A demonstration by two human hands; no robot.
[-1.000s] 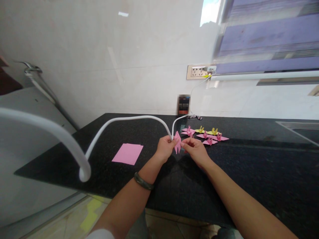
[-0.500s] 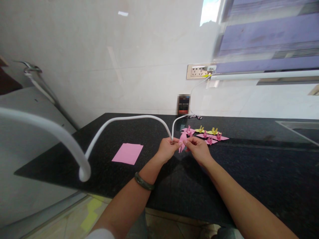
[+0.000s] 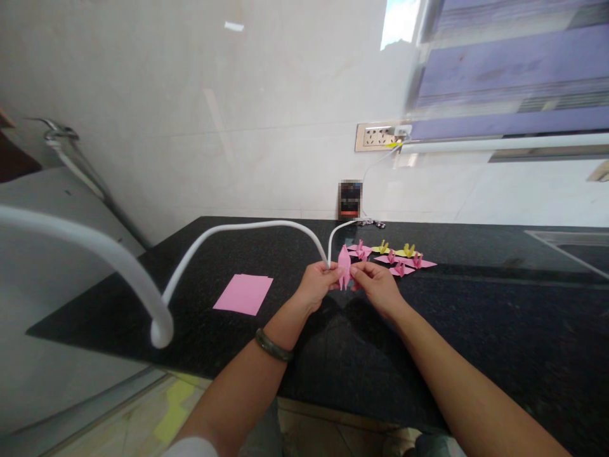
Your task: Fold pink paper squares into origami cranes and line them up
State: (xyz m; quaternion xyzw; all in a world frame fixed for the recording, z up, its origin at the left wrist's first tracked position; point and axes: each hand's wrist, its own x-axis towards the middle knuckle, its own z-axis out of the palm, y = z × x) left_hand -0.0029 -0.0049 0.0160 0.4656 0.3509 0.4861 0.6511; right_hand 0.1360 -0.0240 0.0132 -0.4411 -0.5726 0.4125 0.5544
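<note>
A folded piece of pink origami paper (image 3: 344, 266) is held upright between my two hands above the dark counter. It is a narrow diamond with two points at its lower end. My left hand (image 3: 318, 284) pinches its left edge between thumb and fingers. On the other side, my right hand (image 3: 379, 285) grips the right edge with thumb and forefinger. Just beyond the right hand lie several finished paper cranes, pink (image 3: 402, 269) and yellow (image 3: 409, 251). A small stack of flat pink paper squares (image 3: 244, 294) rests to the left of my left hand.
A white bendable stand (image 3: 247, 225) arches over the counter (image 3: 181, 304) on the left and reaches down by my left hand. A phone-like dark object (image 3: 350, 200) leans on the wall below a socket panel (image 3: 378, 136). At far right is a sink edge (image 3: 561, 251).
The folded pink paper has turned from a slant to nearly upright and shifted slightly left. Both hands keep their pinch on it and have hardly moved.
</note>
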